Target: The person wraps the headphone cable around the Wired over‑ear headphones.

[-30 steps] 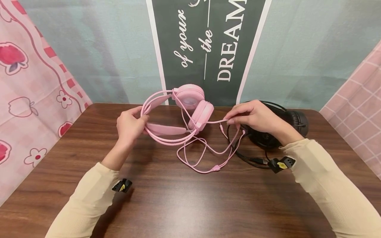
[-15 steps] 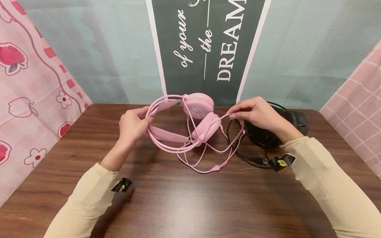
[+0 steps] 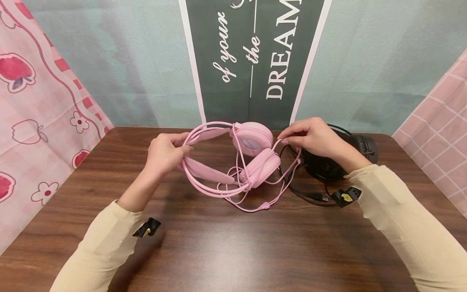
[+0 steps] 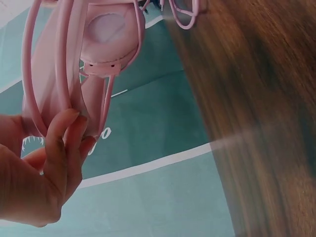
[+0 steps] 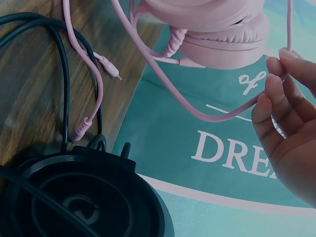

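Hold steady, mind the slack

Head view: holds the pink headset (image 3: 260,168) over the bench (image 3: 226,251) in the left hand (image 3: 164,156), left of the black headset (image 3: 324,166). Best held level. Impossible to tell contact of the lower earcup (image 3: 268,160) with the bench.

Left wrist view: curls fingers (image 4: 59,163) round the band (image 4: 61,59); best gripped lightly, without flexing. Cuts off the headset at the top.

Right wrist view: pinches the pink cable (image 5: 173,93) in the right hand (image 5: 296,128); best guided clear of the black cable (image 5: 65,89). Hard to trace through its loops.
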Available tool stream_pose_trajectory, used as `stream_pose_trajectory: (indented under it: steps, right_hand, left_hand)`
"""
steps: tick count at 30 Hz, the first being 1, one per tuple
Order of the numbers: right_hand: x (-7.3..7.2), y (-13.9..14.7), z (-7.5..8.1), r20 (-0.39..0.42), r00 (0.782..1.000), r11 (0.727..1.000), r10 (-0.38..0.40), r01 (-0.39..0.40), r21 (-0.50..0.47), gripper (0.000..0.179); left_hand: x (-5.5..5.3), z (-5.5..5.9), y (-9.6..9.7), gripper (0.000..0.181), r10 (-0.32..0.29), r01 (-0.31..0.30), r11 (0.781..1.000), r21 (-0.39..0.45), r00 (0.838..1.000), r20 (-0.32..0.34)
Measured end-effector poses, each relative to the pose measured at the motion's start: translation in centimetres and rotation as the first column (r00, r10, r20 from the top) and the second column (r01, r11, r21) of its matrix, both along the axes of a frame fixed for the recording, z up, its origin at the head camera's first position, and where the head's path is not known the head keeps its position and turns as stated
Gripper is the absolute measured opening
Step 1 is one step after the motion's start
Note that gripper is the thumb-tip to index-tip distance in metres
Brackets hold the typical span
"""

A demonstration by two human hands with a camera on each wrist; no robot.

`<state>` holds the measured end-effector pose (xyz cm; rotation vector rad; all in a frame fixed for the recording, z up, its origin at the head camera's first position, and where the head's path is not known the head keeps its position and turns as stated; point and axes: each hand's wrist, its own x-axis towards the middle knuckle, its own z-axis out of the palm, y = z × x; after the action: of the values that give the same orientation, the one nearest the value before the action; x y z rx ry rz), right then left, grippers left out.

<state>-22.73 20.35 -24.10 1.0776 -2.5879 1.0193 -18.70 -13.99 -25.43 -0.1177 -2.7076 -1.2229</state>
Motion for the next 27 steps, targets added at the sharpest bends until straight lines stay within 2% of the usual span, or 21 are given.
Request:
stream_pose_trajectory:
  steps: [8,13,17,27]
  right_hand:
    - [-0.3,-0.1,0.0,-0.080,0.997,1.000,-0.003,0.005,0.023,0.012]
    - [-0.1,-0.5,-0.2,-0.075,0.997,0.999,-0.029,0.031,0.030,0.010]
    - [-0.1,-0.7,-0.2,-0.066,0.994,0.996,-0.083,0.085,0.035,0.009]
    - [-0.1,-1.0,0.0,-0.059,0.984,0.984,-0.170,0.173,0.034,0.008]
  left_hand:
    - [0.1,0.2,-0.1,0.037,-0.102,0.091,0.987,0.131,0.991,0.087]
    - [0.0,0.0,-0.2,0.037,-0.146,0.133,0.982,0.134,0.985,0.096]
    - [-0.1,-0.2,-0.3,0.036,-0.174,0.159,0.978,0.136,0.980,0.101]
    - [-0.3,-0.6,-0.6,0.035,-0.231,0.204,0.960,0.191,0.964,0.135]
